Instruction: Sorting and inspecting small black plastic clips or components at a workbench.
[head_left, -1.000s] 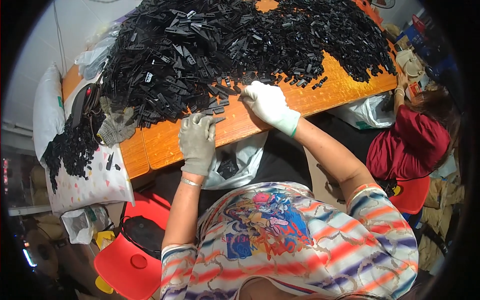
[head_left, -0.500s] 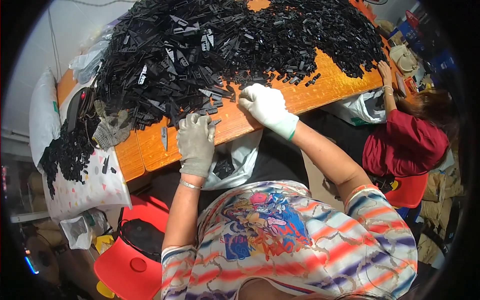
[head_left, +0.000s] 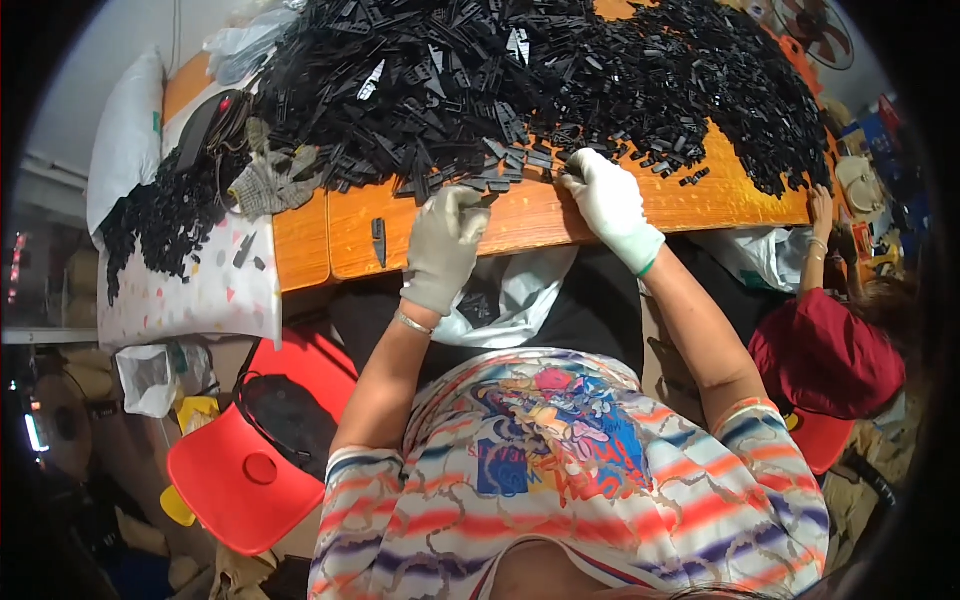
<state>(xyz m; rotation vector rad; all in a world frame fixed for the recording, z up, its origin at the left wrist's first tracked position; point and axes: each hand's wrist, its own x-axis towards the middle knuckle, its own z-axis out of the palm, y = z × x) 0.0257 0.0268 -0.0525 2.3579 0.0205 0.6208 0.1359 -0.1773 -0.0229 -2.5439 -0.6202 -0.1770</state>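
My left hand [head_left: 443, 250], in a greyish glove, is closed just over the table's near edge. A small dark plastic piece [head_left: 482, 203] shows at its fingertips. My right hand [head_left: 608, 205], in a white glove, reaches the near edge of a large heap of black plastic parts [head_left: 450, 95]. Its thumb and fingers pinch a small black plastic part [head_left: 570, 172], mostly covered by the glove. Several loose parts lie between the two hands. A single blade-shaped black part [head_left: 379, 242] rests on the wooden table [head_left: 520, 222] left of my left hand.
A white plastic bag [head_left: 535, 300] hangs below the table edge at my lap. At left are a knitted glove [head_left: 272, 180], a smaller black heap [head_left: 160, 235] and a red chair [head_left: 245, 480]. A person in a dark red top [head_left: 825, 350] sits at right, one hand on the table.
The view has shifted, so the table sits farther right and higher. My left hand has turned, and a dark piece now shows at its fingertips. My right hand stays by the heap's edge.
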